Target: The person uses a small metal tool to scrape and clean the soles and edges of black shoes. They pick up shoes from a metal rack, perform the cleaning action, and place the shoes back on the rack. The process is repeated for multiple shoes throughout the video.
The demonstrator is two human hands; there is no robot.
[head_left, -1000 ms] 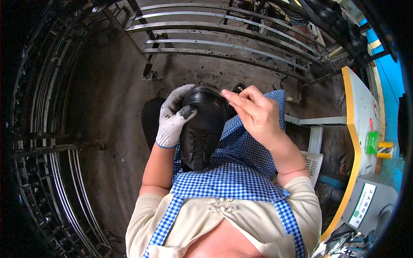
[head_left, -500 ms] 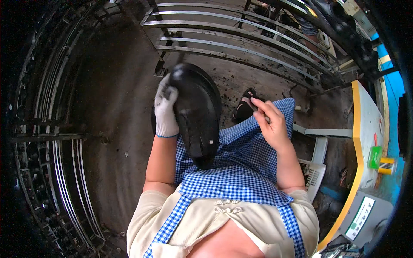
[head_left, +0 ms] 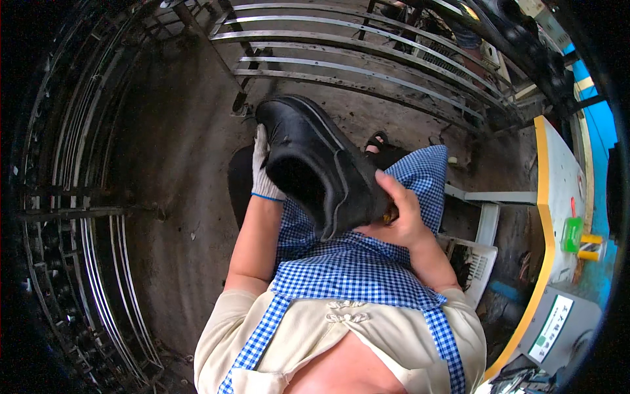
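Observation:
A black leather shoe (head_left: 315,154) hangs tilted over my lap, its toe pointing away to the upper left and its dark opening facing up. My left hand (head_left: 260,161), in a white knit glove with a blue cuff edge, grips the shoe along its left side near the toe; most of its fingers are hidden behind it. Bare, my right hand (head_left: 400,220) curls round the heel end, thumb along the sole side and fingers underneath. A small yellowish-brown patch shows between thumb and fingers; I cannot make out what it is.
Metal rail racks stand ahead (head_left: 354,62) and at the left (head_left: 105,276). To my right is a white table with a yellow edge (head_left: 543,197), bearing a green item (head_left: 572,234) and yellow rolls (head_left: 590,247). Below it sits a white plastic crate (head_left: 482,266).
The shoe has turned over from sole-side view to show its upper and opening. My right hand has come down and left, from a pinch apart from the shoe onto its heel.

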